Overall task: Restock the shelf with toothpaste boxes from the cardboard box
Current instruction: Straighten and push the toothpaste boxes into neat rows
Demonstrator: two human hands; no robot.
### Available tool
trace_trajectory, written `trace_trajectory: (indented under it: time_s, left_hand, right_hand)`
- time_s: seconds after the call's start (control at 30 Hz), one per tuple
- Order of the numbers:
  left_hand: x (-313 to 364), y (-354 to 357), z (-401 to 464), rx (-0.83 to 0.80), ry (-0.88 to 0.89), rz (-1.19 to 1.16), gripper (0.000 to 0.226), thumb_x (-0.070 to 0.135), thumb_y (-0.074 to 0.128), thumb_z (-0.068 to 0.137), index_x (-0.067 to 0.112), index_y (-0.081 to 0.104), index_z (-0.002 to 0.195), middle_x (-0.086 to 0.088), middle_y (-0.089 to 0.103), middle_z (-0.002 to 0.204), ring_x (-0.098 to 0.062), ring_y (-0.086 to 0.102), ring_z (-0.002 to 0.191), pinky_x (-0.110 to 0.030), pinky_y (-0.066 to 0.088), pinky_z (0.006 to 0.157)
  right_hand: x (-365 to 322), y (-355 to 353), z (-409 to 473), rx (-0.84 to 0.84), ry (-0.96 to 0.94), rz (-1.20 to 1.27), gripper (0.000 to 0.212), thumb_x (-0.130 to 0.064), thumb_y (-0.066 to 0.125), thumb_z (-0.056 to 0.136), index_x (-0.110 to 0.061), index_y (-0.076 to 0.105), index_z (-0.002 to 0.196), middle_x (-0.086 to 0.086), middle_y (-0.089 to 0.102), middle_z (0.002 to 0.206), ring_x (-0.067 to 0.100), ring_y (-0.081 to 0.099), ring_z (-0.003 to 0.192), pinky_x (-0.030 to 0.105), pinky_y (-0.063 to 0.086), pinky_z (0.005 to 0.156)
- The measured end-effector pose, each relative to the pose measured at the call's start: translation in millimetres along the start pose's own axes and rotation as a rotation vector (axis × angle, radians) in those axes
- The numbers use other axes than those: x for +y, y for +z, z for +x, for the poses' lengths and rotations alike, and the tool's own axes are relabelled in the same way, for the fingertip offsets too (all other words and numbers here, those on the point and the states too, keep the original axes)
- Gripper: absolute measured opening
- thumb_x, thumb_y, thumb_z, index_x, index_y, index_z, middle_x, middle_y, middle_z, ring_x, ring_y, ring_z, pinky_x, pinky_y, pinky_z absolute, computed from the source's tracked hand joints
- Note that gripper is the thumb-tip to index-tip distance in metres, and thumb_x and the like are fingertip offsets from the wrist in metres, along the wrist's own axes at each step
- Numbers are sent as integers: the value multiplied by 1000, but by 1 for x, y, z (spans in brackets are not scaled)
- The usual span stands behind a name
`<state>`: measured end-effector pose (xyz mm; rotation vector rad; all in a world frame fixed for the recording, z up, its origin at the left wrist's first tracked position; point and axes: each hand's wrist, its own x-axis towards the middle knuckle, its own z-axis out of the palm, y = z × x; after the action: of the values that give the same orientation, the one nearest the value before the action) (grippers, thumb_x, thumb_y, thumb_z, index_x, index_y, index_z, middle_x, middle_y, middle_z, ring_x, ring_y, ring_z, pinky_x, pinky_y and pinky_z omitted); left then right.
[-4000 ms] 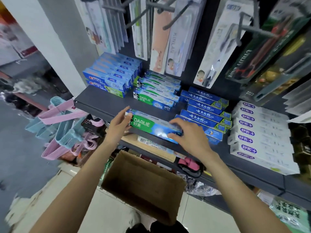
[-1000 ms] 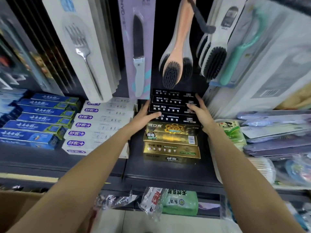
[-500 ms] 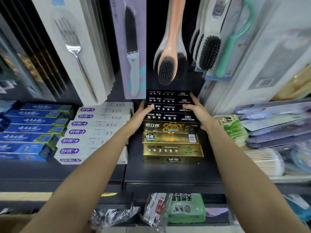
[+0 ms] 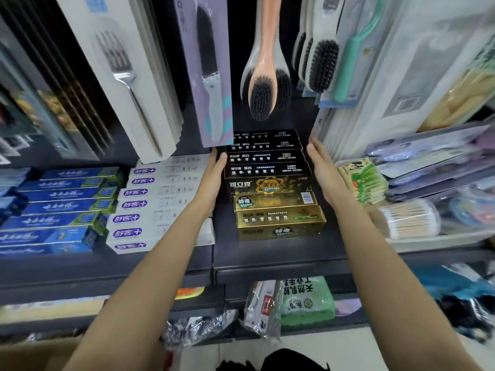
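Left hand (image 4: 214, 178): fingers straight, flat against the left ends of the black toothpaste boxes (image 4: 267, 159); grasps nothing.
Right hand (image 4: 322, 171): fingers straight and relaxed, beside the right ends of the same boxes; contact cannot be told; grasps nothing.
Black toothpaste boxes: stacked in stepped rows at the back of the shelf (image 4: 267, 261), between the two hands, under the hanging brush (image 4: 262, 95).
Gold toothpaste boxes (image 4: 280, 222): directly in front of the black ones, nearer the shelf's front edge, touching them.
White toothpaste boxes (image 4: 150, 207): stack just left of the left forearm, mid-shelf.
Blue toothpaste boxes (image 4: 61, 207): stack further left, running to the shelf's left end in view.
Cardboard box (image 4: 34, 354): only a brown corner shows, bottom left, below the shelf.
Cotton swab tub (image 4: 407, 219): right of the right forearm, on a neighbouring tray.
Packaged fork (image 4: 128, 76), packaged knife (image 4: 211, 76): hanging above the shelf's rear.
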<state>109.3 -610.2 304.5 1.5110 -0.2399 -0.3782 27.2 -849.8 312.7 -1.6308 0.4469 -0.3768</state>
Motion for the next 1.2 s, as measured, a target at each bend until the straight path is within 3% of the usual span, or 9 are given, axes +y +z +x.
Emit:
trace_trajectory:
  time_s: [0.1,0.27,0.37,0.6,0.73,0.83,0.9,1.0,1.2]
  left_hand:
    - [-14,13,-25,14,-80,-95,59,55,37,94,39,17,148,8,27,154,-15,22,142,-47,16,117]
    - [-21,33,-38,53,-75,-127,55,47,35,98,45,8,146,9,21,155,-16,21,142,-39,19,114]
    - [-20,34,-39,60,-77,-57,55,52,32,97,46,7,146,9,19,156,-18,20,142,-44,19,114]
    - [-19,29,-34,55,-64,25,55,53,30,97,45,7,146,12,16,156,-14,16,142,-43,15,112]
    - [-19,29,-31,66,-48,-12,57,56,33,95,46,11,146,13,19,155,-13,18,141,-39,17,108]
    - [-17,28,-34,42,-55,-30,58,54,32,96,42,9,148,10,18,156,-14,18,142,-41,15,115]
    - [-12,25,-39,66,-61,-6,58,52,30,97,38,9,149,9,20,156,-15,20,142,-46,18,117]
    - [-5,18,-63,131,-17,0,57,41,40,98,33,16,148,15,30,146,-7,30,136,-28,27,107]
    - [-27,21,-106,-93,-51,475,110,8,72,79,18,-12,149,-5,3,159,-18,7,146,-37,13,118]
  right_hand:
    - [24,-1,-35,35,126,-64,59,-62,36,91,-32,36,142,-5,40,148,15,38,134,41,25,115]
    - [22,0,-44,-107,303,243,58,-75,34,83,-41,53,126,-10,52,134,6,59,111,36,45,100]
    - [20,9,-43,-186,344,254,78,-82,39,74,-31,54,131,1,61,130,21,58,118,47,38,107]
    - [21,14,-44,-197,352,268,69,-71,35,86,-26,46,138,3,58,132,21,56,120,47,39,106]
    - [25,19,-44,-125,271,208,63,-62,36,92,-30,29,146,-3,47,141,8,53,113,31,45,90]
    - [22,18,-45,-99,257,219,61,-57,36,94,-27,28,146,1,45,144,17,47,127,43,38,107]
    - [17,16,-54,-12,186,94,60,-52,36,97,-26,23,149,0,37,150,16,38,135,42,29,114]
    - [15,7,-88,114,-22,-120,62,-41,46,96,-23,19,149,-2,25,155,12,25,141,37,21,118]
    - [32,6,-132,-156,-134,-644,95,-20,69,84,-28,2,150,5,7,159,17,11,144,28,18,110]
